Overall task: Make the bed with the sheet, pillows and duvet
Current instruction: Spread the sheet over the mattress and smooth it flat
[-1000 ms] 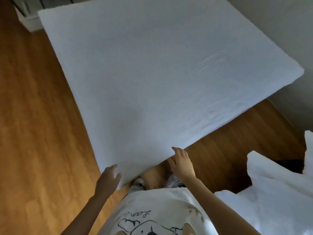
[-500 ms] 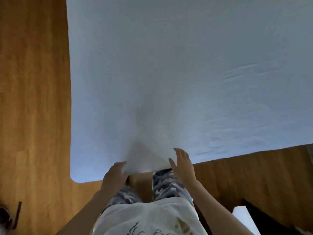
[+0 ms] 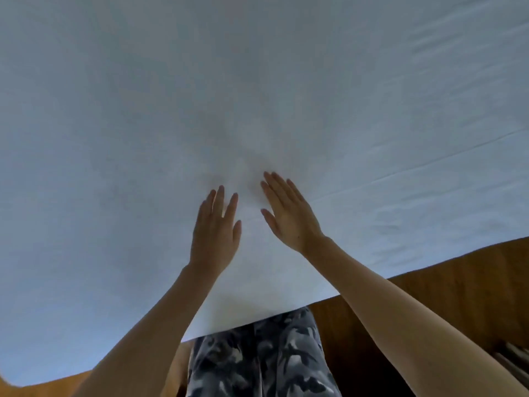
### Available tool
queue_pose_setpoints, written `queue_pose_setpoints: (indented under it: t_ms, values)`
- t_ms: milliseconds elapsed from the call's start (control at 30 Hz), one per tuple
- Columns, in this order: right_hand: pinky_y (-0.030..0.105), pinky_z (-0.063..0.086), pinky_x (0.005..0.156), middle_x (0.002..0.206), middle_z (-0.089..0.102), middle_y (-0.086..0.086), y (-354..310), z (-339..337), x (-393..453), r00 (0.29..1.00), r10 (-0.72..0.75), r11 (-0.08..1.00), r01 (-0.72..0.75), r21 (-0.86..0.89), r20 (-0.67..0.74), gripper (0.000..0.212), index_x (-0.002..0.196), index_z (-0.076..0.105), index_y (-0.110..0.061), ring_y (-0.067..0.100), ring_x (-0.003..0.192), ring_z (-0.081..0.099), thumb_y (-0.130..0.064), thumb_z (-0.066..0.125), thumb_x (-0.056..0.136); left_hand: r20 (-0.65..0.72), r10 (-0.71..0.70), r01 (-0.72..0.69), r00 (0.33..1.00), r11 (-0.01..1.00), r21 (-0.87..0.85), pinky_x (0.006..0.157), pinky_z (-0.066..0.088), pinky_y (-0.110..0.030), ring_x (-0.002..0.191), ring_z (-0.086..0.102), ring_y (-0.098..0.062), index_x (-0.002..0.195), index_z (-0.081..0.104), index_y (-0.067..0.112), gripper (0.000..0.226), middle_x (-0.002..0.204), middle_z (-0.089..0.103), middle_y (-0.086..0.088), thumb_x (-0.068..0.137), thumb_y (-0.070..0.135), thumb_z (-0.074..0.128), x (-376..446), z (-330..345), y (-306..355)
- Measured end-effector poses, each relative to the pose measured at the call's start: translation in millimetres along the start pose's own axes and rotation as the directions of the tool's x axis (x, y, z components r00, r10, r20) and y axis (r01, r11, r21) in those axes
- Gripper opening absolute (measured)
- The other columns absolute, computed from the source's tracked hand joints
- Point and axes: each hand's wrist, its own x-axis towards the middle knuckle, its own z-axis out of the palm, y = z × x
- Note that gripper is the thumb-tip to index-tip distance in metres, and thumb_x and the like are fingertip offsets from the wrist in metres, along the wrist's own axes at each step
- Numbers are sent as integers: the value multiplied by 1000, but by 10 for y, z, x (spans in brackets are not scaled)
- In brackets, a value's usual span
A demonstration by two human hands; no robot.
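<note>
item: sheet (image 3: 257, 96), white, spread over the bed and filling most of the view; its near edge hangs just in front of our legs. item: left hand (image 3: 214, 233), flat on the sheet near that edge, fingers straight, gripping nothing. item: right hand (image 3: 289, 213), just beside the left, also flat and released. item: creases, on the sheet to the right of the hands (faint lines). handling note: we judge the step is smoothing; we should sweep both palms outward from the middle toward the edges, pressing lightly. pillows, duvet: not in view.
</note>
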Motion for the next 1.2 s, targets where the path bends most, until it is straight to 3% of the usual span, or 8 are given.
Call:
queue_pose_setpoints:
  t_ms: [67, 200, 333, 533, 767, 933, 1067, 1200]
  values:
    - [41, 22, 116, 150, 37, 19, 11, 287, 216, 1000, 26, 1000, -26, -8, -7, 52, 140, 41, 3, 31, 141, 32, -26, 48, 98, -64, 55, -53, 996, 998, 36, 114, 31, -53, 141, 30, -41, 145, 40, 3, 54, 153, 30, -23, 98, 26, 51, 207, 255, -142]
    - [41, 9, 121, 157, 15, 17, -299, 917, -181, 998, -17, 998, 21, -65, 59, 58, 148, 22, 1, 27, 148, 11, -32, 30, 102, -121, 198, -184, 973, 977, 111, 120, 12, -50, 148, 14, -37, 152, 22, 4, 57, 159, 13, -21, 104, 34, 29, -36, 872, -415]
    - [42, 15, 120, 155, 20, 18, -590, 1202, -653, 990, -114, 989, 121, -87, 84, 58, 146, 28, 3, 29, 147, 16, -29, 36, 98, -177, 183, -177, 967, 983, 49, 121, 4, -48, 149, 9, -32, 153, 11, 5, 56, 161, 6, -17, 104, 31, 17, -335, 1162, -437]
    - [41, 20, 119, 154, 26, 19, -592, 1145, -594, 989, -110, 980, 124, -157, 97, 57, 144, 34, 2, 29, 146, 20, -31, 38, 98, -177, 183, -183, 967, 983, 16, 121, 5, -46, 149, 9, -30, 151, 18, 5, 56, 161, 6, -15, 103, 33, 19, -298, 1146, -450]
    - [40, 7, 121, 156, 17, 17, -557, 1180, -588, 984, -114, 983, 132, -127, 140, 59, 147, 21, 1, 27, 148, 9, -31, 36, 100, -156, 175, -172, 972, 984, 36, 119, 6, -43, 143, 23, -36, 150, 21, 5, 57, 157, 19, -18, 103, 38, 16, -253, 1112, -437]
    - [42, 15, 120, 155, 24, 18, -528, 998, -568, 981, -164, 986, 163, 26, 103, 54, 145, 30, 1, 28, 148, 13, -27, 39, 100, -205, 146, -135, 968, 989, 68, 113, 20, -51, 138, 30, -42, 143, 34, 0, 55, 149, 35, -27, 101, 34, 25, -277, 1007, -361]
    - [38, 6, 121, 156, 25, 18, -62, 574, -619, 920, -377, 916, 353, 194, 108, 56, 145, 32, 3, 26, 147, 10, -22, 42, 96, -271, -24, 35, 962, 999, 36, 111, 23, -58, 136, 34, -46, 139, 40, -8, 54, 147, 35, -31, 100, 27, 30, -299, 938, -67]
    - [38, 6, 121, 156, 23, 18, 1196, -116, -743, 957, -287, 950, 278, 145, 45, 58, 146, 28, 4, 27, 147, 12, -25, 45, 98, -376, -121, 117, 918, 993, -34, 117, 18, -50, 135, 33, -46, 140, 37, -8, 51, 147, 35, -32, 97, 20, 37, -65, 860, 814]
